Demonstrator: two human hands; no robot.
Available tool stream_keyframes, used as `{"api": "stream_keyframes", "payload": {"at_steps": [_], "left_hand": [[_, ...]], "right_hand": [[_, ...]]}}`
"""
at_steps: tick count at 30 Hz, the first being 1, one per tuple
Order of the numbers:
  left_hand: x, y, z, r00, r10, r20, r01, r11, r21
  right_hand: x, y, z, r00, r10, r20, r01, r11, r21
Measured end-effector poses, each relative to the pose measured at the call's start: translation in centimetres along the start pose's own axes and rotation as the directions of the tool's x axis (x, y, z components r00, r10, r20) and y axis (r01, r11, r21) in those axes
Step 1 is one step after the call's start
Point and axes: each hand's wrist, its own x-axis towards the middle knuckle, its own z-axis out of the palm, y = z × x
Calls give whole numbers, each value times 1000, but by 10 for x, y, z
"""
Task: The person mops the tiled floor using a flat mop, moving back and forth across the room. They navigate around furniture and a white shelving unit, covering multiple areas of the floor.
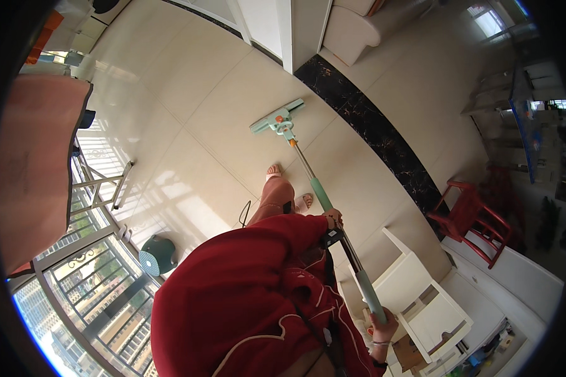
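Note:
A mop (pixel 321 192) with a mint-green flat head, orange parts and a metal pole slants across the view. Its wide head rests on the pale tiled floor ahead of my feet. My left hand (pixel 334 218) is wrapped around the pole about midway, just below the upper green sleeve. A black device sits at that wrist. At the near end, my right hand (pixel 384 325) closes round the green end grip. Bracelets show on the right wrist. The underside of the mop head is hidden.
A black marble strip (pixel 374 132) crosses the floor to the right. White chair (pixel 421 301) and red stool (pixel 468 220) stand at right. On the left are a green stool (pixel 158 254), a metal-legged stand under a pink cover (pixel 38 169), and a barred window. A white door edge (pixel 287 38) is ahead.

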Motion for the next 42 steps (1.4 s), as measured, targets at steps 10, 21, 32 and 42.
{"api": "stream_keyframes", "payload": {"at_steps": [10, 21, 32, 42], "left_hand": [[-95, 255, -48, 948, 299, -107, -317, 916, -247], [-173, 408, -33, 904, 277, -325, -278, 959, 44], [-112, 287, -52, 856, 506, -101, -332, 689, 644], [-116, 82, 25, 936, 294, 191, -146, -170, 975]], "right_hand": [[117, -105, 168, 923, -87, 376, 103, 994, -23], [245, -231, 297, 818, 17, 575, 105, 978, -178], [185, -147, 228, 793, 43, 607, 77, 982, -170], [92, -59, 49, 775, 207, 597, -95, 972, -214]]}}
